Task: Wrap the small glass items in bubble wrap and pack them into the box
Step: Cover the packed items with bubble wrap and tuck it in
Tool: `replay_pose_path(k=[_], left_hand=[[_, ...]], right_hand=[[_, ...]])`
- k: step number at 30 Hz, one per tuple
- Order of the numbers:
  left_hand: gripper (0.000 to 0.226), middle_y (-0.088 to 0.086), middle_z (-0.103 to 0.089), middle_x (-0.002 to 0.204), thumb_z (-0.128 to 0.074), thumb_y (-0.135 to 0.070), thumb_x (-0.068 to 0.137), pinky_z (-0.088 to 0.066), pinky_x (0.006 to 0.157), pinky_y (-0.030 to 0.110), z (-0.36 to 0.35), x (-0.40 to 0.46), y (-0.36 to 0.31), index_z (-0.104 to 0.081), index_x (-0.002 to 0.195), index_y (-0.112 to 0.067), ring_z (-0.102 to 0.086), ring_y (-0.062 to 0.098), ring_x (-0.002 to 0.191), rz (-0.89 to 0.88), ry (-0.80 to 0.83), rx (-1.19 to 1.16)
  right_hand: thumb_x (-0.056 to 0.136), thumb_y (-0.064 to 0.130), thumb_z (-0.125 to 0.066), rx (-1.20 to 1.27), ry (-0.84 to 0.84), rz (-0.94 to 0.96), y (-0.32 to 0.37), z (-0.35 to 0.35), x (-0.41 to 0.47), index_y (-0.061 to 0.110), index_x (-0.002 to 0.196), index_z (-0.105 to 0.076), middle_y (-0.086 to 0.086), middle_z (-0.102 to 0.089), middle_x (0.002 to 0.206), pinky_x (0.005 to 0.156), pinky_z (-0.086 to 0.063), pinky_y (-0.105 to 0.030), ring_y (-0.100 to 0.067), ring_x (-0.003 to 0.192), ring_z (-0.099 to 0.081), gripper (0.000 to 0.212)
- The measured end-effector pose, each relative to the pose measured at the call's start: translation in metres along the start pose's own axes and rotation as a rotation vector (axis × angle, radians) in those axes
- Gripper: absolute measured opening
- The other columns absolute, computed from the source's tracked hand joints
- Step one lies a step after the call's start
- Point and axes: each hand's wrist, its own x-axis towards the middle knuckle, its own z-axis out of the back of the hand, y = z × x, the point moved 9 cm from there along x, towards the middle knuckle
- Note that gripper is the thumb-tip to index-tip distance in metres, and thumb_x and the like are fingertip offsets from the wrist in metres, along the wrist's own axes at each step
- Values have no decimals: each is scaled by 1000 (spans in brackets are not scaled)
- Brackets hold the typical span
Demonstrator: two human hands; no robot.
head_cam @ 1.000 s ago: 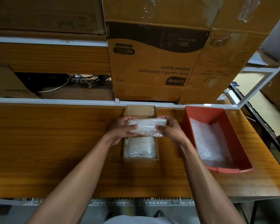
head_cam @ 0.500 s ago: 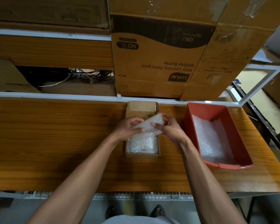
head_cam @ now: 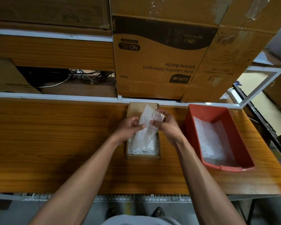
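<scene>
A small open cardboard box (head_cam: 143,157) stands on the wooden table, with one bubble-wrapped item (head_cam: 151,147) lying in its near half. Above the box I hold a second bubble-wrapped bundle (head_cam: 148,119), tilted steeply with its far end raised. My left hand (head_cam: 128,128) grips its left side with curled fingers and thumb. My right hand (head_cam: 167,125) pinches the right side near the top. The glass inside the wrap is hidden.
A red plastic bin (head_cam: 190,120) holding loose bubble wrap (head_cam: 212,140) stands right of the box. Large cardboard cartons (head_cam: 161,62) sit on the shelf behind the table. Cables (head_cam: 88,77) lie on the shelf at the back left.
The bundle has turned from lying level across the box to standing steeply tilted. Both hands moved closer together and slightly toward the box's far end.
</scene>
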Motion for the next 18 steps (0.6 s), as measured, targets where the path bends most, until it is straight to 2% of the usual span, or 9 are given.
replay_pose_path(k=[4,6,9,11,14,16,18], left_hand=[[42,-4,-75,122,-78,-30,94,-61,91,33,5,-1,-9,-63,133,-32,-73,12,111,-39,12,-138],[43,-2,-75,124,-78,-32,94,-61,94,39,3,-2,-10,-64,134,-29,-73,15,114,-26,37,-220],[44,0,-76,124,-79,-32,93,-58,99,44,3,-1,-9,-65,134,-24,-72,19,117,1,36,-269],[39,1,-76,124,-77,-26,96,-58,101,46,6,0,-3,-67,133,-22,-73,19,116,27,15,-269],[35,2,-77,122,-78,-27,96,-56,106,52,18,3,8,-68,129,-21,-72,21,115,53,-58,-191],[56,4,-71,131,-83,-40,89,-52,109,53,26,4,19,-62,137,-20,-67,23,122,90,-99,-167],[59,2,-70,134,-81,-37,91,-54,107,50,27,2,18,-57,142,-21,-66,24,125,86,-104,-234]], right_hand=[[87,14,-83,-218,-66,61,13,1,5,29,140,-53,-4,-76,118,84,-65,-42,-18,99,-77,63],[86,20,-82,-300,-66,95,21,-3,7,33,140,-53,-3,-78,111,84,-65,-47,-19,95,-77,62],[91,18,-78,-323,-30,119,31,-11,8,31,142,-50,-8,-79,98,80,-63,-50,-26,89,-77,60],[93,16,-78,-281,-2,119,33,-12,9,29,143,-49,-4,-79,98,75,-63,-45,-23,86,-76,58],[98,18,-75,-228,20,110,31,-6,8,27,147,-46,-2,-72,114,76,-60,-31,-17,97,-73,57],[101,21,-71,-213,22,99,26,0,7,27,150,-43,-5,-63,130,81,-59,-28,-17,108,-70,57],[103,18,-68,-163,14,95,22,4,7,26,151,-44,-7,-59,139,84,-60,-28,-17,114,-67,55]])
